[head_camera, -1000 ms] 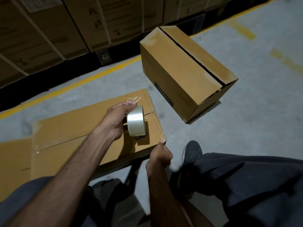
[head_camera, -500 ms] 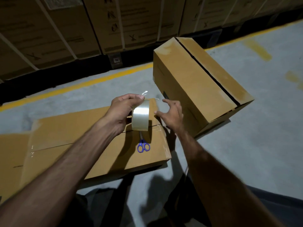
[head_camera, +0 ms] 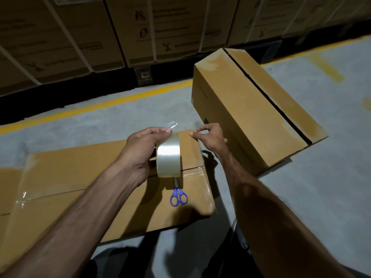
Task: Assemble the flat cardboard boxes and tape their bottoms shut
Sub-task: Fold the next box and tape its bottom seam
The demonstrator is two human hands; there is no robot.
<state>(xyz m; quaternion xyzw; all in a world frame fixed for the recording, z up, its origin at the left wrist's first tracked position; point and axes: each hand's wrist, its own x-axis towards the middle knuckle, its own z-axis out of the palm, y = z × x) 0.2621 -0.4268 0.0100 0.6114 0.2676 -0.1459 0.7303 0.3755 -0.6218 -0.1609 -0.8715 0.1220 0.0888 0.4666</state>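
My left hand point(head_camera: 140, 155) grips a roll of clear tape point(head_camera: 168, 159) upright above a brown cardboard box point(head_camera: 84, 177) lying in front of me. A short loose end of tape point(head_camera: 173, 124) curls up by my left fingertips. My right hand point(head_camera: 209, 137) hovers just right of the roll, fingers curled, thumb and forefinger nearly touching with nothing visible between them. Blue-handled scissors point(head_camera: 178, 196) lie on the near box under the roll. A second assembled box point(head_camera: 241, 109) stands to the right on the floor, a dark open seam along its top.
Strapped cartons point(head_camera: 120, 31) are stacked along the back behind a yellow floor line point(head_camera: 100, 103). More cardboard point(head_camera: 8, 189) lies at the far left. Grey concrete floor point(head_camera: 321, 197) spreads to the right. My dark trousers show at the bottom edge.
My right hand came up from the near box's front corner to beside the tape roll, and its fingers curled into a pinch. The scissors came into view. My left hand kept the roll.
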